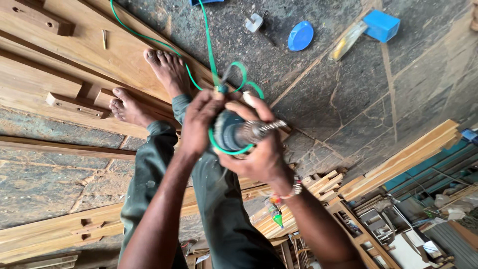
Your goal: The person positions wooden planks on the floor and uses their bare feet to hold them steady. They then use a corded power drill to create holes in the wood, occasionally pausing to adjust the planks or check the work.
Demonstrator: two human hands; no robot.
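Drill (pixel 234 132) sits gripped between fingers of both hands (pixel 199 122) (pixel 259 152).

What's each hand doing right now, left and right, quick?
Left hand: closed around the rear of the electric drill, by its green cord.
Right hand: gripping the drill at its chuck end.
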